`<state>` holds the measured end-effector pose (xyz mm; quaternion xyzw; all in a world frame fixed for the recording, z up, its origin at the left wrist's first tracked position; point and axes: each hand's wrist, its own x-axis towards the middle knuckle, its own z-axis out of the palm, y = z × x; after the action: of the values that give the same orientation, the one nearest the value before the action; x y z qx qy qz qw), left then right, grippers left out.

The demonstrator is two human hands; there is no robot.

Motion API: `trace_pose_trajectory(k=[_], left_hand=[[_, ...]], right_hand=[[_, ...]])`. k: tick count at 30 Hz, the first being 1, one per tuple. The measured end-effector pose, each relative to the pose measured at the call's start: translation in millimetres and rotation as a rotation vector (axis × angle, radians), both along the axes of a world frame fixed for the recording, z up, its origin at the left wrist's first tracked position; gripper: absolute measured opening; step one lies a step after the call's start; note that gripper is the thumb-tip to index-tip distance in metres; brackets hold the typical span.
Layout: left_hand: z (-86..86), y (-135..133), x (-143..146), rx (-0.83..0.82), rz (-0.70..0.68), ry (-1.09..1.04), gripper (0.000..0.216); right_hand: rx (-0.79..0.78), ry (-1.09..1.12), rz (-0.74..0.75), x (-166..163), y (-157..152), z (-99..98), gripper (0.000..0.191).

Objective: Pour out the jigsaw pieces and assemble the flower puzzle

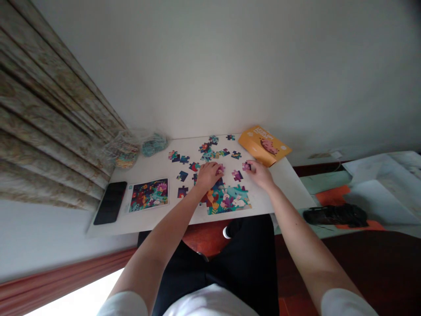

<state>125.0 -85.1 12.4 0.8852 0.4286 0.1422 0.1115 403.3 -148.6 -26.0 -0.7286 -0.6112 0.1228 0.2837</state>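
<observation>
My right hand (261,174) pinches a purple jigsaw puzzle piece (246,166) at the right of the loose pieces. Over the upper edge of the joined puzzle section (230,202), my left hand (208,176) has its fingers curled down on a pink puzzle piece (221,168), partly covering it. Between the two hands lies a loose pink and purple piece (237,175). The joined section shows white rabbits on teal and sits at the table's front edge; its left part is hidden by my left hand and forearm.
Several loose pieces (207,151) are scattered toward the wall. A picture card (149,194) and a black phone (111,202) lie at left, with plastic bags of pieces (154,144) behind. An orange box (265,145) stands at the table's (289,188) back right.
</observation>
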Motion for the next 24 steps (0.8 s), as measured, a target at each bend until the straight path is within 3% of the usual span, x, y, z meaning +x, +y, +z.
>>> trace_pose_trajectory(k=[4,13,24], left_hand=[[-6.7,4.6,-0.1,0.007,-0.006,-0.019,0.029],[-14.2,16.8,16.3,0.032,-0.044,-0.144,0.026],[-13.7,47.9,54.9,0.019,-0.018,-0.03,0.019]], right_hand=[[-0.027,0.082,0.067,10.4,-2.5,-1.5,0.049],[-0.022,0.159,0.019,11.9,-2.6,-7.9,0.053],[0.036,0.235,0.037,-2.6,-14.5,-4.1,0.049]])
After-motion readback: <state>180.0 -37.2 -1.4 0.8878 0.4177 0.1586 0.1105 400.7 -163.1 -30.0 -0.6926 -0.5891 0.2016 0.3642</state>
